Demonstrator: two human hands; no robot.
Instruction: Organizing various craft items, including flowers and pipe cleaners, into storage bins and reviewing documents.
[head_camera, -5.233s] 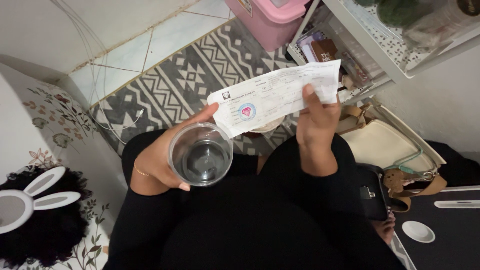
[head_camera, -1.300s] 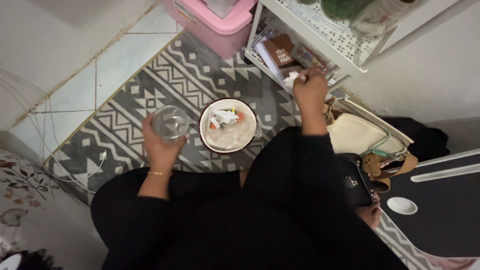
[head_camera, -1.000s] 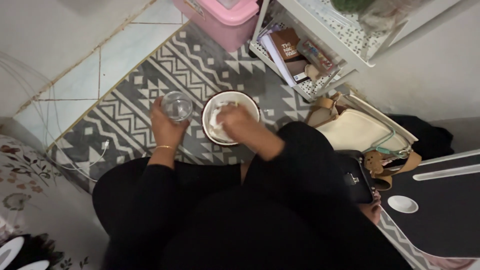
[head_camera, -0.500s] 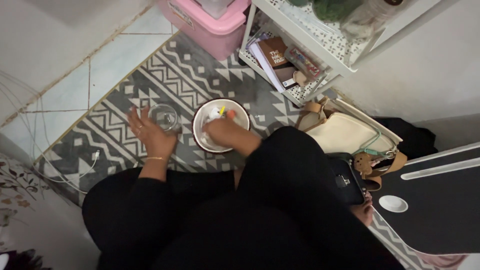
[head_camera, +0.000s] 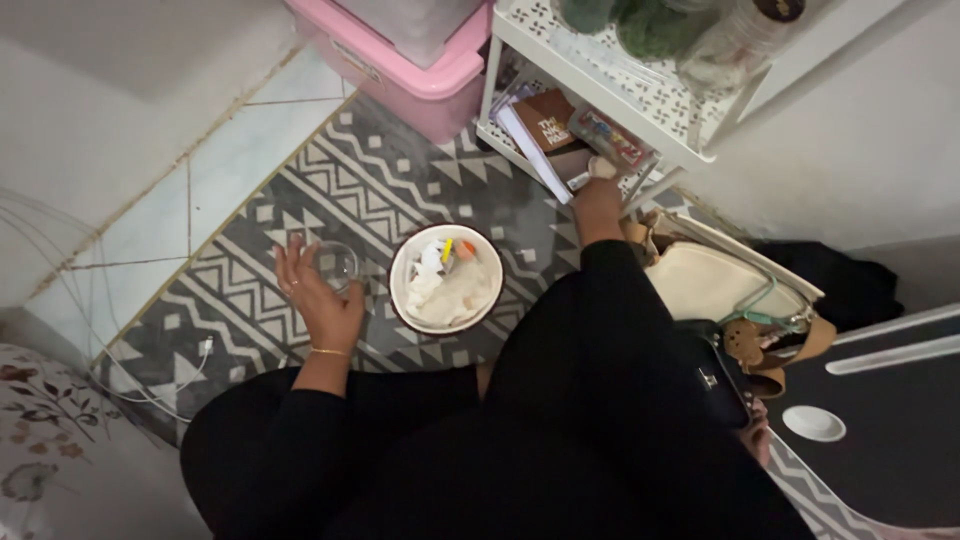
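Observation:
My left hand (head_camera: 318, 298) is cupped around a clear drinking glass (head_camera: 337, 264) low over a grey patterned rug (head_camera: 372, 182), just left of a round white bowl (head_camera: 396, 300). Crumpled paper and small coloured wrappers fill the bowl. My right hand (head_camera: 597, 200) reaches into the bottom shelf of a white rack (head_camera: 600, 85), its fingertips among the books and papers (head_camera: 545, 130) there. A small pale thing sits at the fingertips; I cannot tell if the hand grips it. My black-clothed legs fill the lower part of the head view.
A pink storage box (head_camera: 425, 75) stands on the floor left of the rack. A cream bag (head_camera: 705, 285) with brown straps lies by my right side. White cables (head_camera: 150, 385) trail across the rug's left edge. A black board with a white disc (head_camera: 812, 423) is at the right.
My right hand has left the bowl and moved up to the rack's bottom shelf. My left hand stays with the glass beside the bowl.

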